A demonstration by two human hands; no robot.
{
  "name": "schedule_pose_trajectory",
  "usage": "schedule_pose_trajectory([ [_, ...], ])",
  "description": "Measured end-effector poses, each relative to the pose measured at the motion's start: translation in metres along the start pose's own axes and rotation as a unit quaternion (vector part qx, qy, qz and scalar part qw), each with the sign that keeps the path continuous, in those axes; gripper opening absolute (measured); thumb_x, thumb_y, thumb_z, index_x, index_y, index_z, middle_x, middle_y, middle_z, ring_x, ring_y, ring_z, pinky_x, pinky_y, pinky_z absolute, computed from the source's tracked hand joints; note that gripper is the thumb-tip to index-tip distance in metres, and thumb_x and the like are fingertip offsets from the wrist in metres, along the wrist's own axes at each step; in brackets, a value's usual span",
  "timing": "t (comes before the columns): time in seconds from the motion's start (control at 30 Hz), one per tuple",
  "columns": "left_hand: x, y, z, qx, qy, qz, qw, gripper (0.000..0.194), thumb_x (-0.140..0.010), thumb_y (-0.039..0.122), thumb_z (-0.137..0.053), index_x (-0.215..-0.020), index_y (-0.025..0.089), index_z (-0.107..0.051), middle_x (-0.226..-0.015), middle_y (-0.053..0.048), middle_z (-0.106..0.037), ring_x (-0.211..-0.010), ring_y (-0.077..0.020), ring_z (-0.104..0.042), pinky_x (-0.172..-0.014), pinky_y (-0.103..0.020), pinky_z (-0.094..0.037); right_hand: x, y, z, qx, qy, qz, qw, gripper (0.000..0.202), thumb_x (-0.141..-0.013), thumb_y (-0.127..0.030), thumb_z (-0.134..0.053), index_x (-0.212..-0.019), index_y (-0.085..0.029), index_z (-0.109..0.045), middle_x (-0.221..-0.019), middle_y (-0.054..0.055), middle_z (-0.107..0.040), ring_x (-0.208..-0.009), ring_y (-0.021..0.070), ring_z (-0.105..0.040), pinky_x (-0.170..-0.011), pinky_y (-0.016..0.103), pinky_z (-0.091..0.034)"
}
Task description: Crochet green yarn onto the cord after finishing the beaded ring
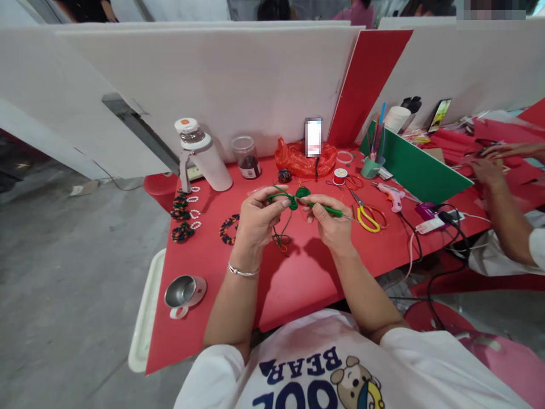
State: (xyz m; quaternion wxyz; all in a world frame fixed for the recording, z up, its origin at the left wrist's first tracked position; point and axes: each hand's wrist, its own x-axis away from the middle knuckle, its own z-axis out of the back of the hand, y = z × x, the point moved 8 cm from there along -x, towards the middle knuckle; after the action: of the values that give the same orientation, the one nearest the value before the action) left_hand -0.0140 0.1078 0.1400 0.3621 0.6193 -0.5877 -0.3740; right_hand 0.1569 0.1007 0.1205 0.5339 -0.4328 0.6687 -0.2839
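Observation:
My left hand (pixel 264 213) pinches a small piece of green crochet (pixel 293 203), with green yarn running over its fingers. In my right hand (pixel 330 218) is a crochet hook with a green handle (pixel 332 211), its tip at the piece. A ball of green yarn (pixel 302 192) lies on the red table just beyond my hands. Loose green yarn (pixel 281 241) hangs below the left hand. Left of that hand lies a dark and orange braided ring (pixel 229 229), partly hidden by the wrist.
On the left stand a large white flask (pixel 208 159), a clear jar (pixel 246 158) and a steel-lined mug (pixel 185 296). Yellow-handled scissors (pixel 367 217), a pink glue gun (pixel 392 196) and a power strip (pixel 438 222) lie right. A co-worker's hands (pixel 489 167) handle red material at far right.

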Motion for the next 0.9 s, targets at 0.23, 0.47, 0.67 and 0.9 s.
schedule_pose_trajectory([
  [0.23,-0.001,-0.002,0.0,-0.006,-0.015,0.004,1.0,0.037,-0.054,0.021,-0.095,-0.089,0.017,-0.082,-0.062,0.0,-0.069,-0.039,-0.0003,-0.03,-0.038,-0.019,-0.015,0.0,0.006,0.0,-0.018,-0.033,-0.02,0.999,0.027,-0.087,-0.053,-0.08,-0.098,-0.028,-0.081,-0.095,0.005,-0.084,-0.076,0.0186,-0.078,-0.058,0.03,-0.061],
  [0.47,0.0,0.002,0.0,-0.016,-0.017,-0.016,1.0,0.034,-0.056,0.017,-0.092,-0.088,0.018,-0.085,-0.061,0.0,-0.067,-0.042,-0.002,-0.037,-0.039,-0.018,-0.021,-0.002,-0.003,0.0,-0.033,-0.069,0.01,0.997,0.022,-0.087,-0.048,-0.082,-0.098,-0.029,-0.083,-0.093,0.005,-0.082,-0.076,0.0176,-0.076,-0.059,0.03,-0.06],
  [0.67,0.002,0.006,0.002,-0.049,0.001,-0.053,0.997,0.032,-0.057,0.015,-0.091,-0.088,0.019,-0.085,-0.073,-0.003,-0.074,-0.058,-0.0097,-0.061,-0.049,-0.021,-0.043,-0.002,-0.003,0.0,-0.022,-0.073,0.003,0.997,0.017,-0.089,-0.046,-0.08,-0.095,-0.03,-0.084,-0.091,0.003,-0.079,-0.074,0.0158,-0.07,-0.06,0.03,-0.057],
  [0.9,0.002,0.006,0.002,-0.056,-0.001,-0.056,0.997,0.031,-0.057,0.016,-0.091,-0.087,0.018,-0.084,-0.073,-0.002,-0.074,-0.063,-0.0121,-0.066,-0.058,-0.023,-0.052,-0.003,-0.004,-0.001,-0.042,-0.099,0.002,0.994,0.012,-0.088,-0.035,-0.082,-0.1,-0.034,-0.085,-0.098,0.002,-0.077,-0.076,0.0145,-0.068,-0.062,0.03,-0.056],
])
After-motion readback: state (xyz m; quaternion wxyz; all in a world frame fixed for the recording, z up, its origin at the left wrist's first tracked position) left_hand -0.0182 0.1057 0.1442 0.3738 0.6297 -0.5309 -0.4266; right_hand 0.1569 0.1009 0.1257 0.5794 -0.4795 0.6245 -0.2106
